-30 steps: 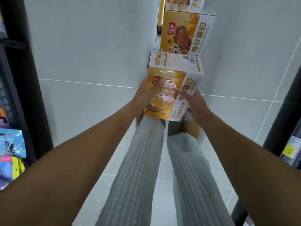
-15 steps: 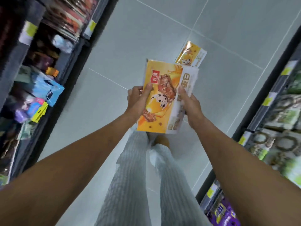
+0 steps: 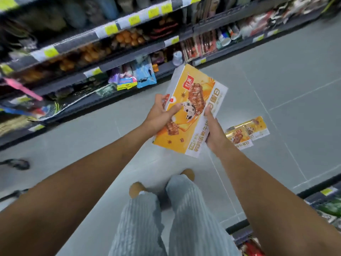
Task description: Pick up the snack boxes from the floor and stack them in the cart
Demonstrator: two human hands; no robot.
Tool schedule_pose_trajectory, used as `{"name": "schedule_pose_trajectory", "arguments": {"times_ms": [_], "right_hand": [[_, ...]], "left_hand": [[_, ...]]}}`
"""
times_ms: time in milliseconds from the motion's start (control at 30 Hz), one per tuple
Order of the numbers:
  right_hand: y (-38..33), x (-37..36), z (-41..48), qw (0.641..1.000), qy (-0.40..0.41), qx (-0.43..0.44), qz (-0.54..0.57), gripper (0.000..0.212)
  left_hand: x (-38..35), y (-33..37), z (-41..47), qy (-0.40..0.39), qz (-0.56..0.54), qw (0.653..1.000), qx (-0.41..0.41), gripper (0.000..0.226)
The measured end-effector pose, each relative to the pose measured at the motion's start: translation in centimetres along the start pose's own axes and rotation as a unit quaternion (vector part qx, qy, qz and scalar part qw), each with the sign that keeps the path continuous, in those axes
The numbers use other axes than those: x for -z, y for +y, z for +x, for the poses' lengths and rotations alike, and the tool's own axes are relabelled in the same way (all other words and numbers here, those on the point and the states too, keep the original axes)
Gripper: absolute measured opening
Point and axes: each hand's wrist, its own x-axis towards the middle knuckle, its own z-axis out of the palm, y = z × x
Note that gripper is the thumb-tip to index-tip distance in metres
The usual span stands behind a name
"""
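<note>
Standing in a shop aisle, the person holds one orange snack box out in front at about waist height, clear of the floor

- Box is tilted, printed face up toward the head camera, long axis slanting up and to the right. Probably carried flat between two hands so it stays square and can be set down level on a stack
- Left hand: wrapped round the box's left edge, thumb lying across the printed face, fingers curled over the far edge. Closed firmly on the box, not open
- Right hand: cupping the lower right edge, thumb pressed up along the white side panel, remaining fingers under the box and out of sight. Also clamped on the box
- Two more boxes lie side by side on the floor, just beyond the right hand, touching or nearly so. Still to be collected
- Shelves of packaged goods run along the left; view is motion-blurred there
- Cart: cannot place it with certainty. Dark metal parts at the left edge may belong to it

Judgement: first half of the carry is done, box lifted; setting it in the cart is not yet done
</note>
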Motion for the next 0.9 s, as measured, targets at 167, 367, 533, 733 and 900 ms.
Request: {"name": "schedule_pose_trajectory", "arguments": {"times_ms": [167,367,533,733,900], "right_hand": [[2.1,-11.0,-3.4,0.991,-0.101,-0.013,-0.089,0.061],[6.6,-25.5,-9.8,0.976,-0.117,0.003,-0.186,0.042],[11.3,-36.2,-14.7,0.958,-0.184,-0.015,-0.219,0.050],[16.0,-48.0,-19.7,0.919,-0.288,-0.006,-0.268,0.051],[19.1,-56.4,-22.4,0.873,-0.375,-0.031,-0.311,0.051]], "left_hand": [[9.6,-4.9,-6.4,0.135,-0.169,0.974,0.061,0.040],[22.5,-13.8,-16.4,0.191,-0.293,0.933,0.081,0.095],[30.6,-19.3,-26.8,0.195,-0.335,0.919,0.074,0.074],[37.3,-24.7,-35.6,0.297,-0.385,0.874,0.006,0.077],[42.0,-28.8,-40.0,0.392,-0.435,0.811,-0.010,0.056]]}}
